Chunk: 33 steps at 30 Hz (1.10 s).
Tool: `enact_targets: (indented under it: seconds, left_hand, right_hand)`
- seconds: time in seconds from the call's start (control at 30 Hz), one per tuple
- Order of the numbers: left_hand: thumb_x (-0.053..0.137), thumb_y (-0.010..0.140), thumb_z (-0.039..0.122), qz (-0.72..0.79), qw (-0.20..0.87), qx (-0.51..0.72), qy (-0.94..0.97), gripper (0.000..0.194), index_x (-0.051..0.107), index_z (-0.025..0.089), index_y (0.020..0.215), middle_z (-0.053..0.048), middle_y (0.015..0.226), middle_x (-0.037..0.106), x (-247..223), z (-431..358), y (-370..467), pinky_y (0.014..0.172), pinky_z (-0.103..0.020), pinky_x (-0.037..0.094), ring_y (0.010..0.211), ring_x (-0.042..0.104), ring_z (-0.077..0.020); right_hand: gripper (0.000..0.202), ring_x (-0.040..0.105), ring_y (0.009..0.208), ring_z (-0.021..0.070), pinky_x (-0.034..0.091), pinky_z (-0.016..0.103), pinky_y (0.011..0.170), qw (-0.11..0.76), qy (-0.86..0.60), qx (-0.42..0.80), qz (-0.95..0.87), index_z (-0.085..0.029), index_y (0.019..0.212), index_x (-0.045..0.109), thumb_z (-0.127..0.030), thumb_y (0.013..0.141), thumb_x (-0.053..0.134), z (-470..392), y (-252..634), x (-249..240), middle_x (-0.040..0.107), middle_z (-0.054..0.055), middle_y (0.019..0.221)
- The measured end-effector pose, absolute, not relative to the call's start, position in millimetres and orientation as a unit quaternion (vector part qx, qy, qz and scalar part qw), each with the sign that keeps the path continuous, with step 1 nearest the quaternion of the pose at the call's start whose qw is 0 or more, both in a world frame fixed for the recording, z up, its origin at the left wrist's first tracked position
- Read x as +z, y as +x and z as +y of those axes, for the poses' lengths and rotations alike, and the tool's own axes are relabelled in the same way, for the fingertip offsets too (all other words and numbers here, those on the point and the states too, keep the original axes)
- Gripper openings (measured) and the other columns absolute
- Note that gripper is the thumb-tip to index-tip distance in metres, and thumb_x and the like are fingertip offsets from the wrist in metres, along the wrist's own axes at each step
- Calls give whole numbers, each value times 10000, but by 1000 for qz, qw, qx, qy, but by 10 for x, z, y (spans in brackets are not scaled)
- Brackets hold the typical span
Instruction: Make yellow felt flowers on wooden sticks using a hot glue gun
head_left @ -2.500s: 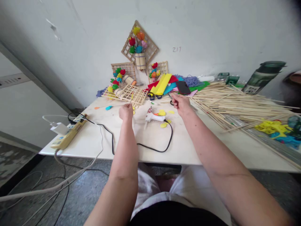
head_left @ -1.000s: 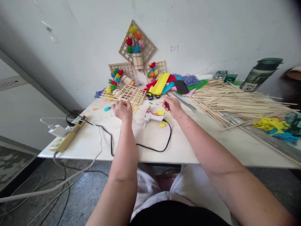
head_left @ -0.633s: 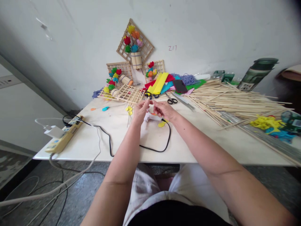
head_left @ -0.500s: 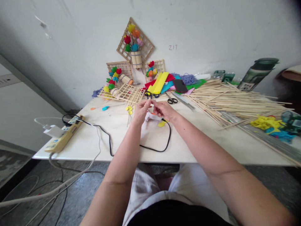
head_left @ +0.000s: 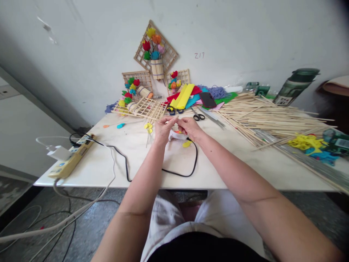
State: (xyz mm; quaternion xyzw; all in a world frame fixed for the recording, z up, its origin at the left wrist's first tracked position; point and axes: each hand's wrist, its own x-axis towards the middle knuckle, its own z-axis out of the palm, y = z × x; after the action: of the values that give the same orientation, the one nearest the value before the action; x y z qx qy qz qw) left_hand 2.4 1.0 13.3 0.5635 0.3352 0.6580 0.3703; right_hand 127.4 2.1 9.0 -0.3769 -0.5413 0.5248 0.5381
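My left hand (head_left: 163,130) and my right hand (head_left: 190,127) meet over the middle of the table, fingertips close together. Both are closed in a pinch, and whatever lies between the fingers is too small and hidden to name. Just below them lies a white glue gun (head_left: 178,136) with a bit of orange on it, partly covered by my fingers. Its black cord (head_left: 196,160) loops across the tabletop. A yellow petal-like piece (head_left: 187,144) rests beside the glue gun. Left of my left hand are more yellow pieces (head_left: 148,127) on thin stems and a blue piece (head_left: 120,126).
At the back stand stick lattices (head_left: 170,54) with colourful flowers. Scissors (head_left: 199,117), yellow crepe paper (head_left: 182,96) and a phone (head_left: 207,99) lie beyond my hands. Wooden sticks (head_left: 267,116) and a bottle (head_left: 296,86) are at right; a power strip (head_left: 72,158) is at left.
My fingers have shifted slightly at the fingertips, with the left thumb now pointing more toward the right hand. The view has moved a little; the things on the table stay put.
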Motion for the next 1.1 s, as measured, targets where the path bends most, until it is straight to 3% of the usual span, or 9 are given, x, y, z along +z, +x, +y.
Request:
enact_targets:
  seconds: [0.27,0.43,0.6,0.73,0.97,1.1]
  left_hand:
    - [738,647,423,386,292,646,590,264,639,181,610,-1,647,617,126,26,8,617,-248,426,653,563,-123]
    - [730,660,433,423,261,622,605,282,640,178,581,5,584,608,144,19,2,594,-240,423,596,543,-114]
    - [718,660,486,420,356,563,616,333,688,156,633,-26,590,654,151,2,-2,537,-229,420,542,544,-106]
    - [709,669,503,391,436,517,625,366,713,139,711,-59,666,692,169,-46,-38,501,-215,413,540,563,-102]
    - [742,638,468,378,556,481,563,350,677,140,743,-76,783,719,181,-90,-42,428,-190,362,537,579,-94]
    - [739,631,412,396,565,498,526,294,629,143,673,-53,665,684,158,-69,-9,418,-191,348,496,561,-91]
  right_hand:
    - [507,342,368,51,228,201,351,546,-385,482,-567,-192,576,489,-646,608,712,30,1303,96,477,-53,452]
    - [432,430,463,96,307,219,464,552,-441,292,-645,-200,561,517,-579,695,675,74,1370,92,499,-36,473]
    - [269,537,582,150,309,250,561,508,-500,50,-699,-210,632,585,-429,768,660,80,1480,91,608,1,581]
    - [262,573,651,186,298,271,580,452,-492,-79,-740,-201,691,621,-433,813,620,58,1554,130,652,40,653]
    - [426,581,748,222,301,307,618,394,-440,-182,-786,-170,766,643,-544,890,481,61,1638,173,671,104,751]
    - [468,579,776,231,295,316,625,372,-424,-185,-805,-164,807,647,-567,903,431,32,1629,183,676,115,787]
